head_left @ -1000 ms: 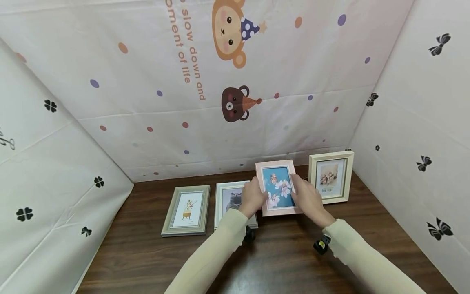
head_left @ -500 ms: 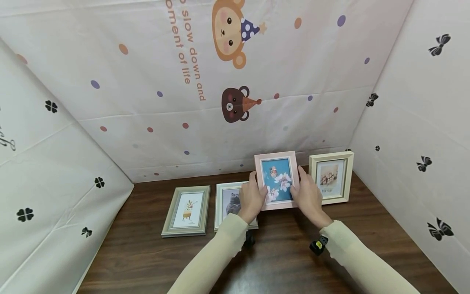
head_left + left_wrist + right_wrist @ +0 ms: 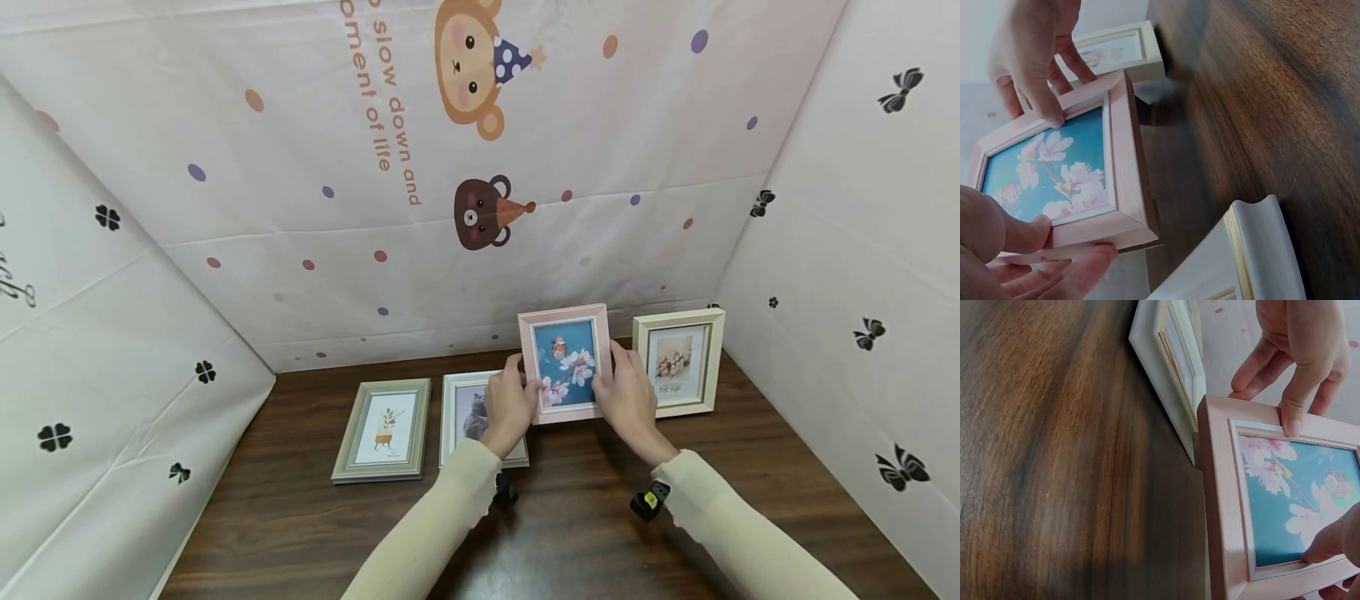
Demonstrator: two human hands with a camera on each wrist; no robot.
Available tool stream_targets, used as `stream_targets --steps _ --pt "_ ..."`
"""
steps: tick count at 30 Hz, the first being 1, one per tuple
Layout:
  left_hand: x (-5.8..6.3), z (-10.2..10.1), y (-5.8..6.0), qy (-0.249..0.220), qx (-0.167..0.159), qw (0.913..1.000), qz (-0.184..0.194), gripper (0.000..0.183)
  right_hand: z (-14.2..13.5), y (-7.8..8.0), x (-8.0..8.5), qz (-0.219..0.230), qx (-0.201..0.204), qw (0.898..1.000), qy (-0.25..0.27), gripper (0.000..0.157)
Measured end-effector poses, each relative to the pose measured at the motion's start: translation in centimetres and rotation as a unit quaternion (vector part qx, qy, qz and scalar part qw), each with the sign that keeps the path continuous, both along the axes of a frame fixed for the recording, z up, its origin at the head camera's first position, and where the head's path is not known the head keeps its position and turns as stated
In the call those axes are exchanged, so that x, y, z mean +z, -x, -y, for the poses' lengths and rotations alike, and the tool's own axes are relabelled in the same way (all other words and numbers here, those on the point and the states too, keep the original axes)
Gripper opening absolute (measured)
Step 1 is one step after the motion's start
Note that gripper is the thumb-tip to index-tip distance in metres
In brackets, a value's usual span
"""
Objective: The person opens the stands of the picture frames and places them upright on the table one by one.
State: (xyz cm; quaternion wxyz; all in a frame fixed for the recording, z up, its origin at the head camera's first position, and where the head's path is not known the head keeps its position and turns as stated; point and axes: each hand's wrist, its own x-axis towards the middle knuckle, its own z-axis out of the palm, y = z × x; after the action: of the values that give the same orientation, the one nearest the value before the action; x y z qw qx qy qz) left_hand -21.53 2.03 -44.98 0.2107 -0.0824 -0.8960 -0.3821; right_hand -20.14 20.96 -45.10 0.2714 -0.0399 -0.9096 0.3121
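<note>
Between both hands is a picture frame [image 3: 567, 360] with a pink border and a photo of blossoms on blue, its face toward me. My left hand [image 3: 512, 407] grips its left side, thumb [image 3: 1029, 234] on the front border and fingers around the edge. The right hand [image 3: 628, 402] grips the opposite side, its thumb [image 3: 1324, 545] over the front. Whether the bottom edge touches the table I cannot tell. Partly behind the left hand lies a white frame [image 3: 456, 417] with a grey cat picture.
Right of the held frame, a cream picture frame [image 3: 678, 362] stands upright near the back. At the left, a greenish-grey frame [image 3: 384, 432] with a plant print lies on the brown wooden table [image 3: 285, 533]. Printed cloth walls [image 3: 315, 108] enclose the back and sides.
Both hands have shifted the pink frame slightly up and back, and it looks more upright. The grip holds on both sides. The other frames have stayed in place.
</note>
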Motion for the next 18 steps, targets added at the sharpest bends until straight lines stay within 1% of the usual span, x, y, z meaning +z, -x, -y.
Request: stream_targets --steps 7,12,18 --pt "-0.1 0.2 -0.1 0.0 -0.009 1.0 0.001 0.047 0.0 0.0 -0.3 0.0 0.0 1.0 -0.001 0.06" --pt "0.3 0.6 -0.4 -0.01 -0.021 0.9997 0.007 0.046 -0.3 0.2 -0.3 0.004 0.005 1.0 -0.001 0.06" --pt "0.9 0.8 -1.1 -0.021 -0.033 0.9992 -0.004 0.041 -0.8 0.7 0.0 0.03 0.043 0.999 0.01 0.061"
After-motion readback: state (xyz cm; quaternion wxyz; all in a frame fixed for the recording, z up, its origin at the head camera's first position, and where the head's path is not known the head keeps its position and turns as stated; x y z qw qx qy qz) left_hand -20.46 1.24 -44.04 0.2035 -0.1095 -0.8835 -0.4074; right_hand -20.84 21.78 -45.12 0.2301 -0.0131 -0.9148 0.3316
